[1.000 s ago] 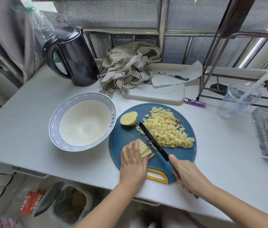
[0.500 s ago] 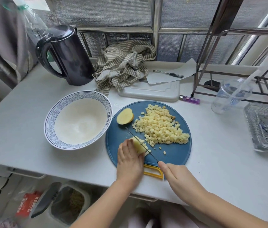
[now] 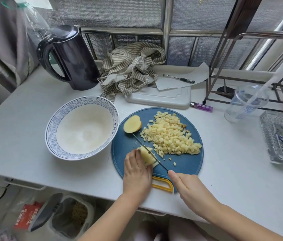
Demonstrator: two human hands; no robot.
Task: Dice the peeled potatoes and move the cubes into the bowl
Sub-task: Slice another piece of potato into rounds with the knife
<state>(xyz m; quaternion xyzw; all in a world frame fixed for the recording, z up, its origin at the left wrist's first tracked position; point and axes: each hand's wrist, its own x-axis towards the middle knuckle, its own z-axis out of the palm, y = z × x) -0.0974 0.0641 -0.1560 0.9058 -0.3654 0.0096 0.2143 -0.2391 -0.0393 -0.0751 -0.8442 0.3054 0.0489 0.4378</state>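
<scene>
From the head camera, the knife (image 3: 147,152) lies on a diagonal across the round blue cutting board (image 3: 185,164), its long axis running from the right hand (image 3: 187,186) at the near edge up and away to the left, tip pointing at the half potato (image 3: 132,126) lying cut face up at the board's far left. The blade shows edge-on as a thin dark line, so its width cannot be judged, and the handle is hidden inside the right hand, which is closed round it (one finger reaches forward to the blade's base). The blade passes through the right end of the potato piece (image 3: 146,156), a sliced block whose length runs roughly along the blade's line. The left hand (image 3: 137,171) holds this piece down, fingers curled over its near-left side and covering part of it. A pile of cubes (image 3: 172,138) sits right of the blade on the board; the bowl (image 3: 53,134) stands just beside the board's left edge on the table (image 3: 15,136).
</scene>
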